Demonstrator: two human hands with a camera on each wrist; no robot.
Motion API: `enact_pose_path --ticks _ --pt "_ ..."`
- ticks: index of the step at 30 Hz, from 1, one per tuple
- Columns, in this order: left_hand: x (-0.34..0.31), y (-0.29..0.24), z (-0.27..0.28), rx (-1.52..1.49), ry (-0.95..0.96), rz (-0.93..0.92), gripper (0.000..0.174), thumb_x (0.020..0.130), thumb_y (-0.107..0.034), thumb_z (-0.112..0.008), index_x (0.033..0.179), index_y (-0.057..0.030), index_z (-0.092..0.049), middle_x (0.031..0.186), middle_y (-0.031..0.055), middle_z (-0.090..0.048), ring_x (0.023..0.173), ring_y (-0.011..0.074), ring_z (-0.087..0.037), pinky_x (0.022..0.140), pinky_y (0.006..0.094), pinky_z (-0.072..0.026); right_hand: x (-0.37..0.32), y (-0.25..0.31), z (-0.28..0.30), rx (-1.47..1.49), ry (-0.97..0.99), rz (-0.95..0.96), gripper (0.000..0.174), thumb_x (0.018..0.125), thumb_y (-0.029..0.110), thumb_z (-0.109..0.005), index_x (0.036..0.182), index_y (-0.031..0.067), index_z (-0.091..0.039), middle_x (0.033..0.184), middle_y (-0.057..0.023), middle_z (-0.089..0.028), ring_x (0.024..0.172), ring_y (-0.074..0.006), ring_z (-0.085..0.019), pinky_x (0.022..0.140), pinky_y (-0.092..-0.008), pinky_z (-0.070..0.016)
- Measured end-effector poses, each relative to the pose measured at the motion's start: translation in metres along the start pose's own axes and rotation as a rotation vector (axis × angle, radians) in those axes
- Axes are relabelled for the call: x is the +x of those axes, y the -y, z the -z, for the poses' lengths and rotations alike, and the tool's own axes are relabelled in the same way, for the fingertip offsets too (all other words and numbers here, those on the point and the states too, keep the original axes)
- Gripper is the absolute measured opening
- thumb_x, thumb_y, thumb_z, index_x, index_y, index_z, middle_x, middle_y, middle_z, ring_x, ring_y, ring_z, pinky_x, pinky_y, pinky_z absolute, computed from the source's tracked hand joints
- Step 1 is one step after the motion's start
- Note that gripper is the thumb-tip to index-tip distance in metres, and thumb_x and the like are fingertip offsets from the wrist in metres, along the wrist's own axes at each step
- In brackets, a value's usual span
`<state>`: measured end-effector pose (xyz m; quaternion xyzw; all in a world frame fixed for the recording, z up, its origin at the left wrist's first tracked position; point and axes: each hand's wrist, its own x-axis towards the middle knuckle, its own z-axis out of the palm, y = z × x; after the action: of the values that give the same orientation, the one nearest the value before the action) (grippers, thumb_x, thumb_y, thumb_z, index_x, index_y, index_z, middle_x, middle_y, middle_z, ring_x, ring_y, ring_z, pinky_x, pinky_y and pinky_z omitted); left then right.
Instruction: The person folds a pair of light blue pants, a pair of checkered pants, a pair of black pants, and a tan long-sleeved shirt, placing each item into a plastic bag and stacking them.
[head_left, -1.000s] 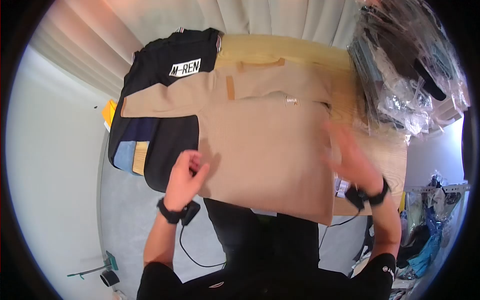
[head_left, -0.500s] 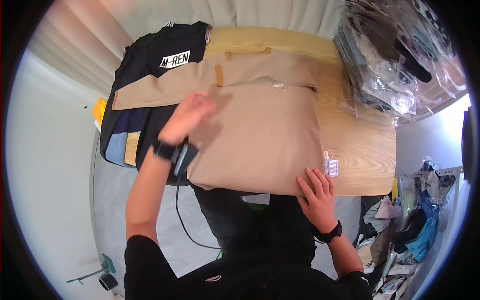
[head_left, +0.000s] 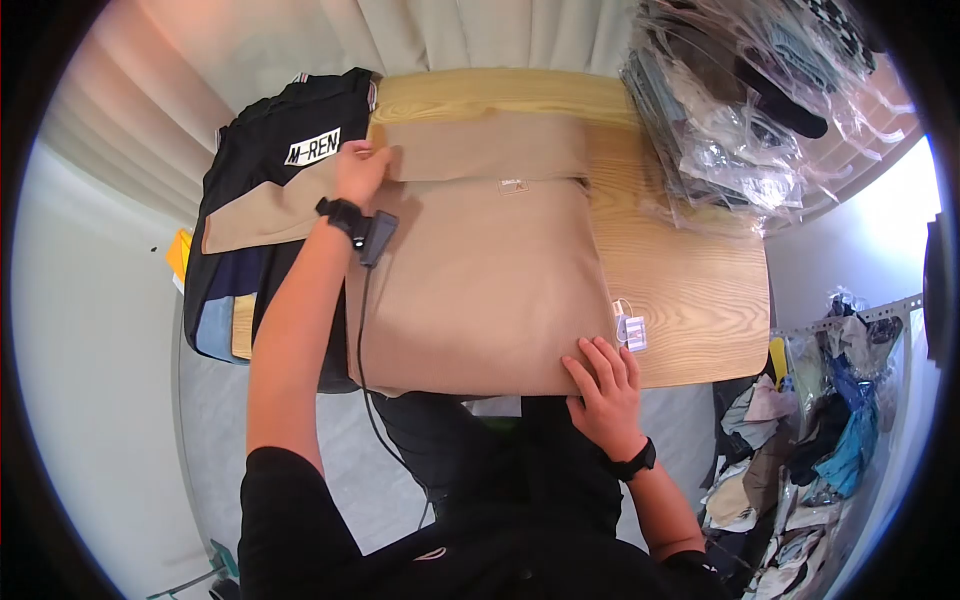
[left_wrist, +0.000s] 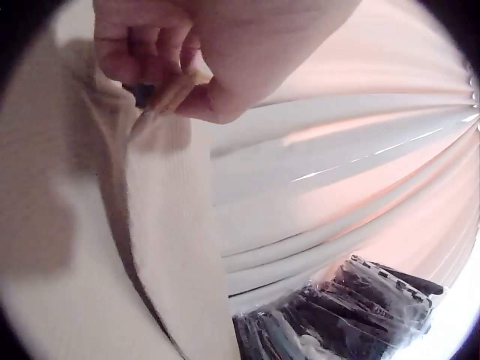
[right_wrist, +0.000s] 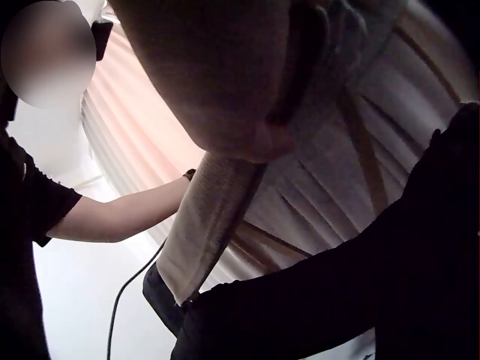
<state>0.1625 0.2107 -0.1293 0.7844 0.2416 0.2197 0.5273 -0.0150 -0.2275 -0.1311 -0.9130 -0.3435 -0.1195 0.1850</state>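
Observation:
A tan sweatshirt lies partly folded on the table, a small chest label showing. One sleeve stretches out to the left; the other is folded across the top. My left hand pinches an orange-brown trimmed edge of the sweatshirt at its upper left. In the left wrist view, the fingertips and thumb of the left hand grip that edge and raise a crease in the cloth. My right hand rests with extended fingers on the sweatshirt's lower right corner.
Black garments with a white M-REN patch lie at the left, under the sleeve. Bagged clothes are piled at the back right of the wooden table. A white tag lies beside the sweatshirt. More clothes hang lower right.
My left hand has moved up from the sweatshirt's left side and taken hold of the trimmed edge. The right hand came down onto the lower right corner and has stayed there.

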Motion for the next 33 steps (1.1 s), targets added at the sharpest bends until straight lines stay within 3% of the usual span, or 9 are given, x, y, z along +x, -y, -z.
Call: enact_pose_path --ticks 5,8,12,22,24,26,29,31,33 --pt "-0.01 0.006 0.046 0.034 -0.042 -0.012 0.041 0.075 -0.013 -0.067 0.107 0.0024 -0.048 0.079 0.0072 -0.061 0.062 0.0131 -0.058 0.053 0.0258 -0.0478 0.0 0.0 -0.001 0.024 -0.043 0.002 0.053 0.058 0.008 -0.066 0.111 0.0155 -0.059 0.125 -0.0061 -0.051 0.121 -0.0247 -0.045 0.103 -0.0434 -0.0291" --pt "-0.021 0.016 0.054 0.47 0.036 0.001 0.053 0.07 -0.023 -0.072 0.109 0.004 -0.048 0.089 0.0175 -0.066 0.083 0.0255 -0.065 0.076 0.034 -0.0506 0.0 0.0 -0.004 0.016 -0.071 0.004 0.053 0.059 0.008 -0.066 0.111 0.0153 -0.059 0.125 -0.0058 -0.051 0.12 -0.0243 -0.046 0.104 -0.0431 -0.0288" --pt "-0.023 0.012 0.05 0.576 0.045 -0.067 0.055 0.071 -0.025 -0.072 0.11 0.0047 -0.047 0.091 0.018 -0.065 0.084 0.0245 -0.065 0.076 0.0333 -0.0505 -0.002 0.0 -0.004 0.012 -0.072 0.008 0.049 0.062 0.009 -0.062 0.11 0.015 -0.058 0.125 -0.0055 -0.051 0.121 -0.0223 -0.046 0.104 -0.0427 -0.0272" --pt "-0.027 0.008 0.059 0.104 0.125 0.17 0.041 0.079 -0.019 -0.071 0.11 0.0007 -0.052 0.092 0.0082 -0.063 0.067 0.0107 -0.059 0.06 0.0211 -0.0494 0.081 -0.023 0.031 0.559 -0.013 -0.205 0.042 0.072 0.013 -0.068 0.11 0.0028 -0.054 0.108 -0.0163 -0.056 0.098 -0.0352 -0.054 0.087 -0.0417 -0.0429" --pt "-0.029 0.007 0.059 0.06 0.097 0.153 0.035 0.079 -0.017 -0.07 0.106 0.0001 -0.055 0.09 0.007 -0.063 0.066 0.0092 -0.058 0.059 0.0195 -0.0487 0.128 -0.043 0.019 0.617 0.035 -0.266 0.044 0.072 0.012 -0.067 0.111 0.0013 -0.051 0.108 -0.0183 -0.055 0.102 -0.0346 -0.053 0.087 -0.0409 -0.0438" --pt "-0.027 0.017 0.059 0.025 0.065 0.134 0.029 0.077 -0.016 -0.073 0.097 -0.0019 -0.058 0.084 0.0048 -0.064 0.066 0.0091 -0.059 0.058 0.0196 -0.049 0.175 -0.075 -0.016 0.529 -0.125 -0.047 0.045 0.071 0.011 -0.066 0.113 0.0037 -0.05 0.106 -0.0189 -0.055 0.105 -0.0325 -0.052 0.086 -0.0397 -0.0443" --pt "-0.03 0.019 0.056 -0.003 0.018 0.084 0.031 0.072 -0.016 -0.076 0.092 0.0009 -0.059 0.077 0.0066 -0.065 0.065 0.0116 -0.062 0.06 0.0217 -0.0515 0.22 -0.098 -0.048 0.675 -0.001 -0.175 0.043 0.069 0.01 -0.066 0.109 0.0063 -0.051 0.104 -0.019 -0.054 0.107 -0.0328 -0.05 0.086 -0.0386 -0.044" --pt "-0.026 0.03 0.053 -0.034 -0.024 0.073 0.031 0.07 -0.016 -0.078 0.088 0.0009 -0.061 0.076 0.0075 -0.066 0.065 0.0123 -0.063 0.062 0.0227 -0.0518 0.238 -0.122 -0.063 0.506 0.08 0.026 0.034 0.068 0.01 -0.067 0.099 0.0069 -0.054 0.094 -0.0137 -0.056 0.095 -0.0269 -0.054 0.079 -0.0341 -0.0456" --pt "-0.022 0.044 0.049 -0.008 -0.088 -0.014 0.03 0.067 -0.017 -0.079 0.085 0.0003 -0.062 0.077 0.0081 -0.066 0.067 0.013 -0.063 0.064 0.0242 -0.052 0.246 -0.138 -0.069 0.576 0.184 -0.041 0.027 0.07 0.009 -0.067 0.094 0.0062 -0.055 0.086 -0.0076 -0.055 0.084 -0.0188 -0.052 0.072 -0.0297 -0.0442"
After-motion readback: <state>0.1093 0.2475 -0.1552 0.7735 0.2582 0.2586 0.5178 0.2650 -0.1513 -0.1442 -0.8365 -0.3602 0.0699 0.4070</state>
